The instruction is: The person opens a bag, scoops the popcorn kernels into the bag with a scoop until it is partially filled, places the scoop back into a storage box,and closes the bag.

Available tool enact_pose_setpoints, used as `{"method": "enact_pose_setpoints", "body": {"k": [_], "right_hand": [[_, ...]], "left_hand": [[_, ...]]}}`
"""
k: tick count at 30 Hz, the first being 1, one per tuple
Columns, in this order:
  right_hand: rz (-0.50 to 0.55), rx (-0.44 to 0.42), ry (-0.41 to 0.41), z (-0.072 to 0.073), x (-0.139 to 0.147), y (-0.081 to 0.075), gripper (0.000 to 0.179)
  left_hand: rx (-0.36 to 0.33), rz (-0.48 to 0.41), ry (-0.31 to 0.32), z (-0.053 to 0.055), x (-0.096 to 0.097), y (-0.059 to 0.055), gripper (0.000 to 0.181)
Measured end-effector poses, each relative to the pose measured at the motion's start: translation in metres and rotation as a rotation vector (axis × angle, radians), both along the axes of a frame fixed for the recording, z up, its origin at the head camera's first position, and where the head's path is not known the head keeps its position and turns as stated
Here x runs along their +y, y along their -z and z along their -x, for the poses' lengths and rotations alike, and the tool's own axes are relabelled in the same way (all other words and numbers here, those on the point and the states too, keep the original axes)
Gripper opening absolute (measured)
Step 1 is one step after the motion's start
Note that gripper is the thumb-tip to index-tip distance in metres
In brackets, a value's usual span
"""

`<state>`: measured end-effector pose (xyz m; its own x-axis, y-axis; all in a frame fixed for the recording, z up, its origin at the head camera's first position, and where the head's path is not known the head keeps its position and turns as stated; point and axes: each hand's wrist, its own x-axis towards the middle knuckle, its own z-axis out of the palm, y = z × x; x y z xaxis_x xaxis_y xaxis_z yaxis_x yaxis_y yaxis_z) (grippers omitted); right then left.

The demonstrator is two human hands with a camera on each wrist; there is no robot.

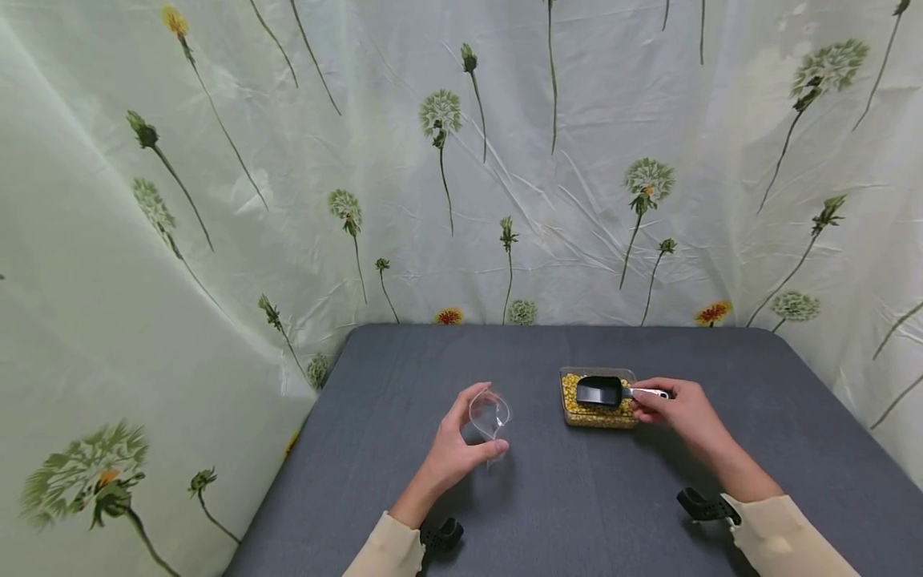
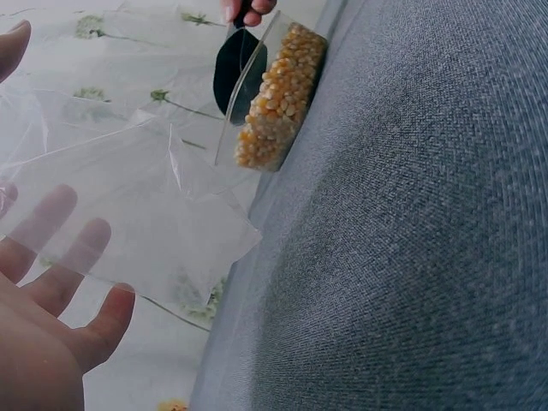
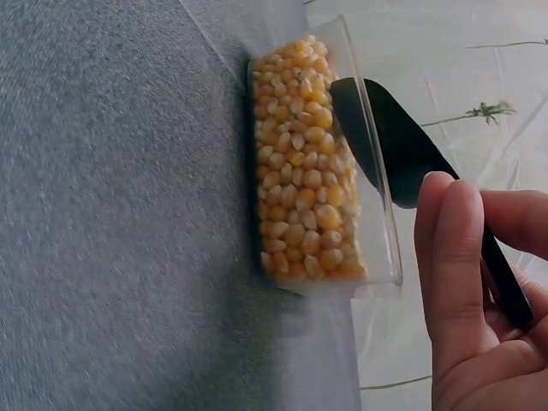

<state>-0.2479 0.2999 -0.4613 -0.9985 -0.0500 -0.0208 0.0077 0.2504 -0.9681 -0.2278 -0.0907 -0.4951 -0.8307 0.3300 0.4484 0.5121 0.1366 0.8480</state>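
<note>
My left hand (image 1: 450,453) holds a clear plastic bag (image 1: 489,415) above the table, thumb on one side of its rounded opening and fingers on the other. In the left wrist view the bag (image 2: 163,235) hangs thin and see-through, with fingers showing behind it. My right hand (image 1: 688,413) grips the handle of a small black scoop (image 1: 598,391). Under the scoop are yellow corn kernels (image 3: 295,171) in a clear rectangular container (image 1: 594,369). The right wrist view has the scoop's blade (image 3: 390,145) tilted over the rim, its tip down by the kernels.
A dark grey cloth covers the table (image 1: 534,513). Behind and to the left hangs a pale curtain (image 1: 389,160) with printed dandelions. Black straps (image 1: 441,535) sit at both wrists, below light sleeves (image 1: 389,549).
</note>
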Motion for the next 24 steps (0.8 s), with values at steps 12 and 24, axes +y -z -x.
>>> {"method": "enact_pose_setpoints", "body": {"k": [12, 24], "right_hand": [[-0.086, -0.025, -0.034, -0.002, 0.021, -0.011, 0.041], [-0.269, -0.011, -0.072, 0.002, 0.039, -0.036, 0.039]], "left_hand": [[0.042, -0.002, 0.010, 0.001, -0.002, 0.002, 0.083], [0.019, 0.007, 0.000, 0.000, -0.001, -0.001, 0.083]]}}
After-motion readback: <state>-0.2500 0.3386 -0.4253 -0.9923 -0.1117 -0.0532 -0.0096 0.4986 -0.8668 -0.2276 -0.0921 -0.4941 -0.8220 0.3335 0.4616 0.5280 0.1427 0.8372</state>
